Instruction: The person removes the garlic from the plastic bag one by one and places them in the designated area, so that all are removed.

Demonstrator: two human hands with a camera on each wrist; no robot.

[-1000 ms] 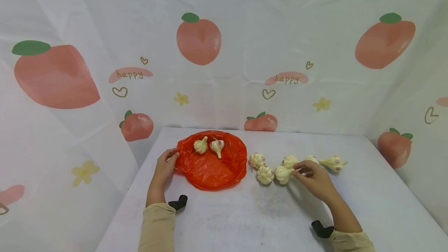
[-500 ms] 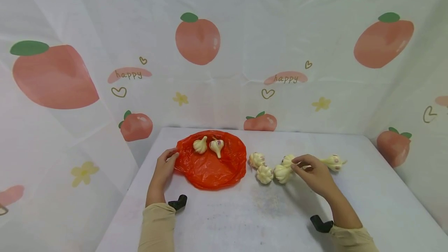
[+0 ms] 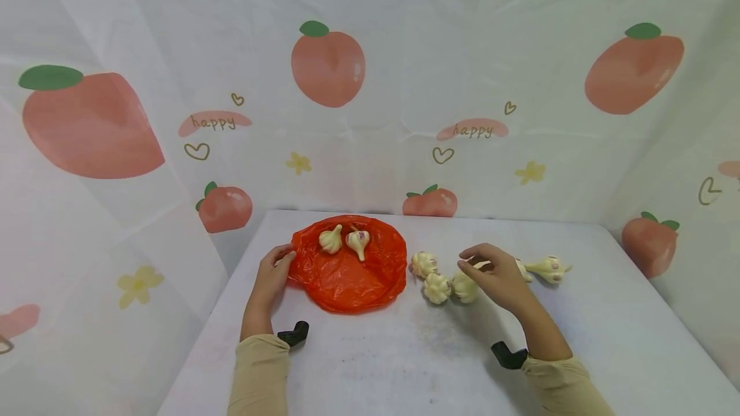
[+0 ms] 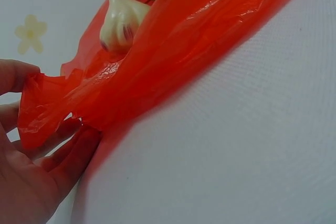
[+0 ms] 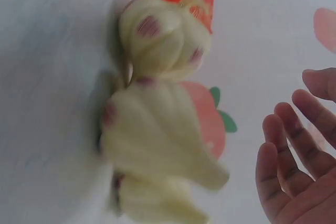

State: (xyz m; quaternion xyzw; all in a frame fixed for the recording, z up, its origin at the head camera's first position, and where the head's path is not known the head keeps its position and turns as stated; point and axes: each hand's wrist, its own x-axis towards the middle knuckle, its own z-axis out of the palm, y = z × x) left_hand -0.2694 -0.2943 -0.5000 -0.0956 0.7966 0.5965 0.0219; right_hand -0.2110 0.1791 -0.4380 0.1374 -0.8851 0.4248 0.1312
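Note:
A red plastic bag [image 3: 352, 284] lies spread open at the left of the table, with a garlic bulb [image 3: 331, 240] and another garlic bulb [image 3: 358, 242] inside. My left hand [image 3: 274, 278] holds the bag's left edge; in the left wrist view its thumb and fingers [image 4: 84, 142] are around the gathered plastic. Over the loose garlic bulbs to the right hovers my right hand [image 3: 502, 280], its fingers relaxed and holding nothing. Under it, a garlic bulb [image 3: 464, 287] is partly covered. In the right wrist view the fingers [image 5: 310, 156] stand apart from the garlic bulbs [image 5: 152, 129].
Left of the right hand sit a garlic bulb [image 3: 424, 264] and a garlic bulb [image 3: 437, 288], close together. Further right lies a garlic bulb [image 3: 550, 269] with a long stem. A printed fruit cloth [image 3: 358, 165] hangs behind the white table [image 3: 370, 364].
My right hand has moved left over the garlic bulbs, its fingers coming away from the bulb they were at. The left hand, bag and two bulbs inside it have stayed put.

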